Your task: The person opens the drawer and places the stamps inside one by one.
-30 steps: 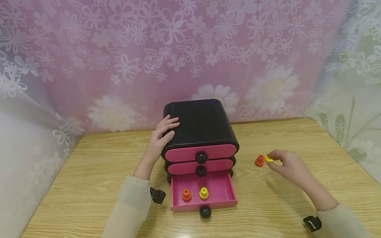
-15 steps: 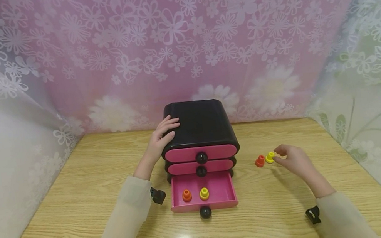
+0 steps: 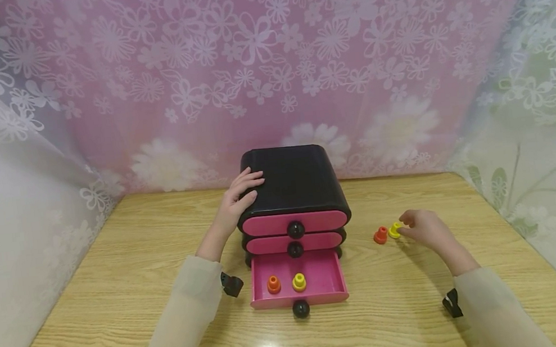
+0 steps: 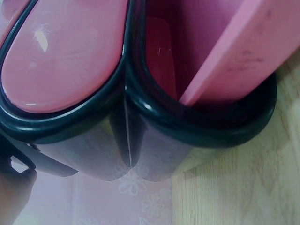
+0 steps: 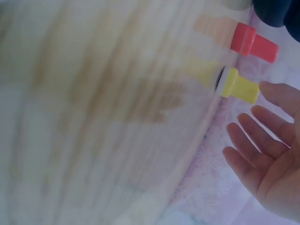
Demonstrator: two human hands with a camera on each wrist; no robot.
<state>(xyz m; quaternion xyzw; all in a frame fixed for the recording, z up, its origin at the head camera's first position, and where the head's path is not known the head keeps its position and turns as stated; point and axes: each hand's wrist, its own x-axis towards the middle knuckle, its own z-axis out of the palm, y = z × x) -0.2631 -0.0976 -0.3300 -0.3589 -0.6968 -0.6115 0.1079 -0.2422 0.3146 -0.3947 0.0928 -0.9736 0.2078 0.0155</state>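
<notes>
A black chest (image 3: 291, 180) with pink drawer fronts stands mid-table. Its bottom drawer (image 3: 319, 274) is pulled out and holds an orange peg (image 3: 273, 284) and a yellow peg (image 3: 298, 282). My left hand (image 3: 240, 197) rests on the chest's top left edge, fingers laid flat. In the left wrist view the chest (image 4: 140, 117) fills the frame. To the right, an orange-red peg (image 3: 380, 235) and a yellow peg (image 3: 394, 231) stand on the table. My right hand (image 3: 418, 225) is just right of the yellow peg (image 5: 239, 87), fingers (image 5: 253, 129) spread, holding nothing.
The wooden table (image 3: 116, 281) is walled by floral curtains at the back (image 3: 267, 73) and on both sides. The upper two drawers are closed, each with a black knob (image 3: 294, 229). The open drawer's knob (image 3: 300, 308) points toward me.
My right hand set the yellow peg down beside the orange-red one and let go, fingers now spread beside it. The left hand has stayed on the chest.
</notes>
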